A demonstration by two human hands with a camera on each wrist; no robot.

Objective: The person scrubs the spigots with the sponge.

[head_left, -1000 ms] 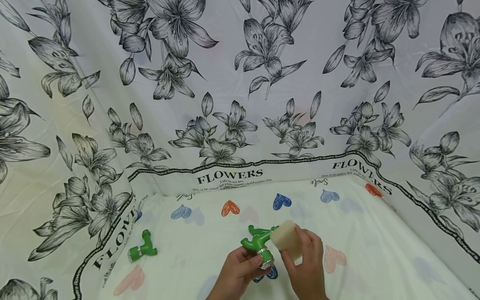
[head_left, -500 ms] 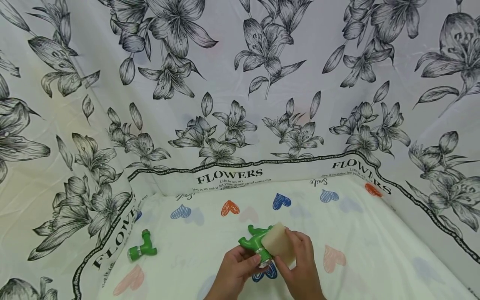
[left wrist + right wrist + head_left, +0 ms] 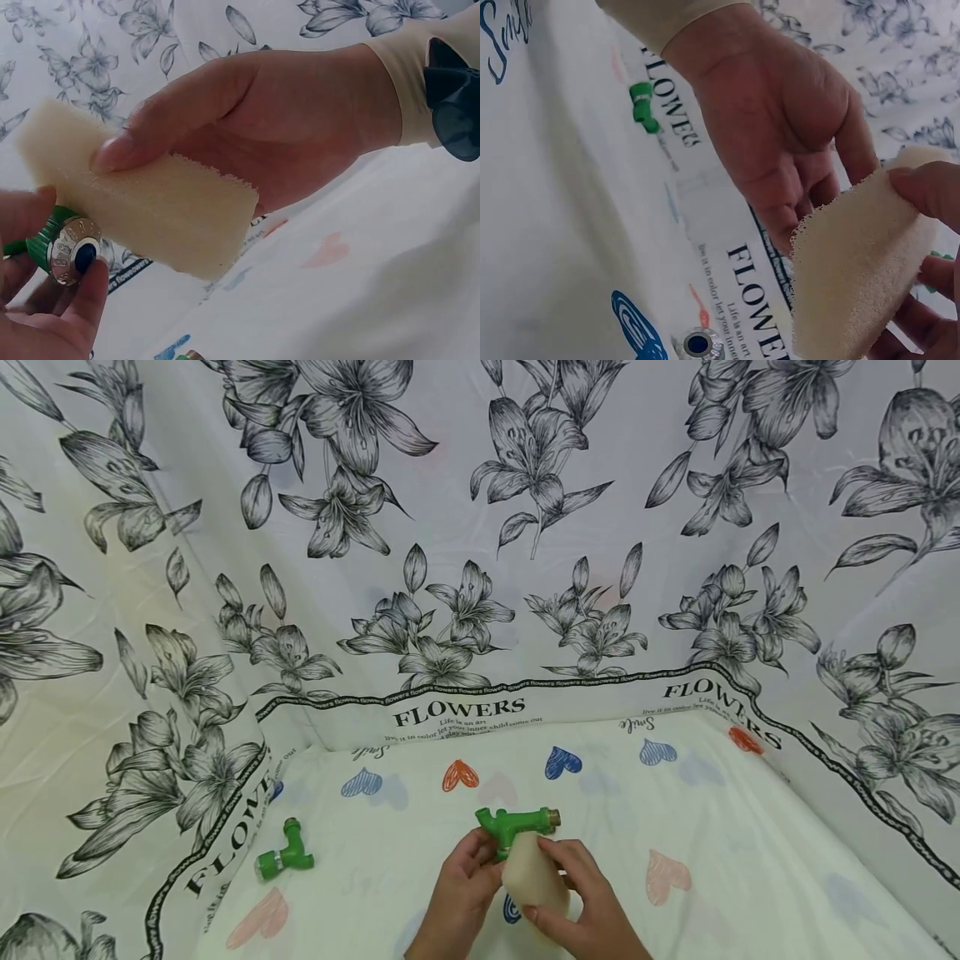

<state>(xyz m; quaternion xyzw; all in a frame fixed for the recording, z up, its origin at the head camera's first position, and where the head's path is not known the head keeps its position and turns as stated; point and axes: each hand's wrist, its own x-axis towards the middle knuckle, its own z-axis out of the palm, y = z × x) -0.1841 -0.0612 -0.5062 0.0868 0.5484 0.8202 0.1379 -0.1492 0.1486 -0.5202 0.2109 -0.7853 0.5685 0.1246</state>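
My left hand (image 3: 467,889) grips a green tap (image 3: 517,823) by its handle end. The tap's brass threaded end points right in the head view. In the left wrist view, the left fingers wrap the ridged silver cap with a blue centre. My right hand (image 3: 581,893) holds a thick cream sponge (image 3: 536,881) between thumb and fingers. The sponge sits against or just beside the tap's handle end and hides part of it in the head view. In the right wrist view, the sponge (image 3: 862,262) covers most of the tap.
Another green tap (image 3: 287,853) lies on the heart-print cloth (image 3: 420,827) at the left. A silver cap with a blue centre (image 3: 697,343) shows low in the right wrist view; I cannot tell which tap it belongs to. Flower-print curtains (image 3: 555,610) enclose the back and sides.
The sponge has moved left and toward me, from the tap's threaded side to in front of its handle end. The left hand has turned the tap so its brass end shows.
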